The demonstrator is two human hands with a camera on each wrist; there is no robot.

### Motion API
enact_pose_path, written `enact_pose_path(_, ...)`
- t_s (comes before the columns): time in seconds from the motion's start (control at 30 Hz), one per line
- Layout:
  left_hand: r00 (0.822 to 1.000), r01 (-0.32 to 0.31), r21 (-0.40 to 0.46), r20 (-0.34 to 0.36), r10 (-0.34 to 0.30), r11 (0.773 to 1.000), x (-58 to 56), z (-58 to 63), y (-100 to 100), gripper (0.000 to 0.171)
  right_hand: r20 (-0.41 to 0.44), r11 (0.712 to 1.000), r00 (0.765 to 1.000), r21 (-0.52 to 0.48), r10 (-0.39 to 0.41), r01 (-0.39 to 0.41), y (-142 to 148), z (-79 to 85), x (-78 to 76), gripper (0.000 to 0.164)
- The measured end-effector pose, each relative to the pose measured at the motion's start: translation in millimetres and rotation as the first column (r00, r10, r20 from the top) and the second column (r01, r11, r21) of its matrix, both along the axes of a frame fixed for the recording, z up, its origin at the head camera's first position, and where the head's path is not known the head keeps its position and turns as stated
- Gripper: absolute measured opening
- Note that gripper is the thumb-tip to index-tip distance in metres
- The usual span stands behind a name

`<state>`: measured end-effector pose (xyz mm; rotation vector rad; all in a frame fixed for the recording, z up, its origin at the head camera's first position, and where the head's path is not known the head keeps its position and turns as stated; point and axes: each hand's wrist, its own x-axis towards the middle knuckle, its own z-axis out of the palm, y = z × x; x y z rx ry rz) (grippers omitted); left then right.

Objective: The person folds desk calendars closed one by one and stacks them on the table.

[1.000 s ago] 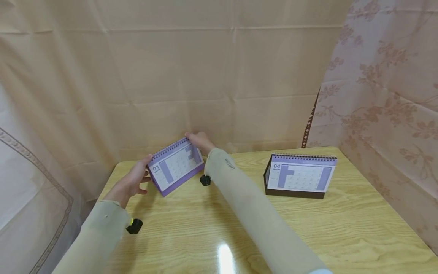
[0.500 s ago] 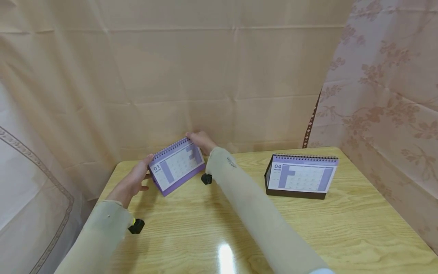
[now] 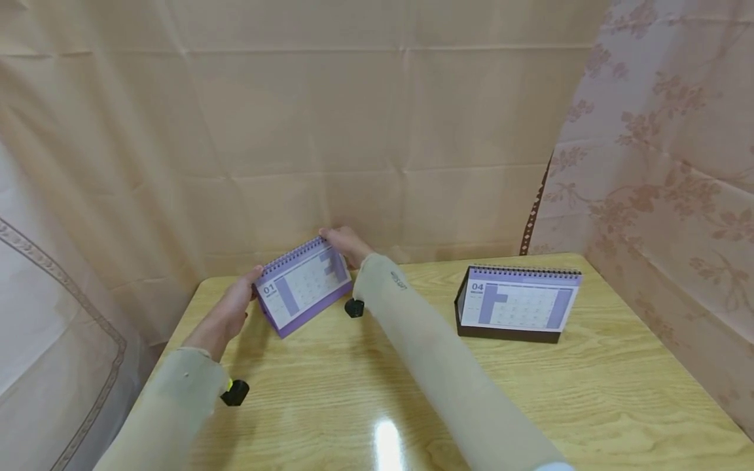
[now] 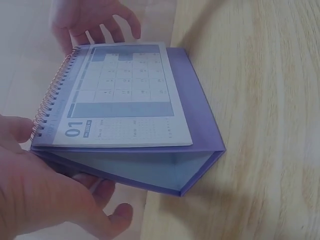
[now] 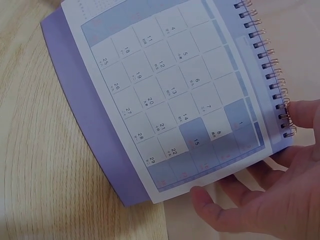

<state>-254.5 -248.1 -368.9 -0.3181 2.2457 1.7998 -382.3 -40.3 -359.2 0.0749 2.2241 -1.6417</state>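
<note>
A purple desk calendar [image 3: 306,281] showing page 01 stands angled at the back left of the table in the head view. My left hand [image 3: 232,307] grips its upper left corner, thumb by the spiral binding and fingers reaching behind. At the upper right corner, my right hand [image 3: 347,244] holds the calendar with its thumb on the binding. The left wrist view shows the calendar's open triangular end, with the left hand [image 4: 55,190] beside it. In the right wrist view the right hand's fingers [image 5: 235,217] lie along the calendar's side edge, partly hidden behind it.
A second desk calendar [image 3: 515,301], with a black base and page 04 showing, stands at the right of the wooden table [image 3: 589,392]. A beige curtain [image 3: 365,131] hangs behind the table; a patterned curtain [image 3: 665,183] hangs at the right.
The left hand's lower fingers, spread out earlier, have drawn in toward the calendar and are now less visible. The calendar and right hand have hardly moved.
</note>
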Motion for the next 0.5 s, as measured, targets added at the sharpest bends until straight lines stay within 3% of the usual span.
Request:
enact_pose_path(0.2,0.996,-0.034,0.13,-0.078,0.044,0.991,-3.2,-2.8,1.4,0.067,0.007,1.0,1.0,-0.018,0.005,-0.005,0.1,0.2,0.9,0.055)
enact_pose_path(0.4,0.984,-0.109,0.231,-0.115,0.139,0.967,-6.3,-3.3,0.7,0.025,0.01,1.0,1.0,-0.021,0.02,-0.019,2.0,-3.8,-1.6,0.058)
enact_pose_path(0.5,0.98,-0.128,0.274,-0.113,0.164,0.953,-7.9,-4.6,-0.8,0.018,0.015,0.999,1.0,-0.034,0.027,-0.026,2.6,-5.0,-2.4,0.058)
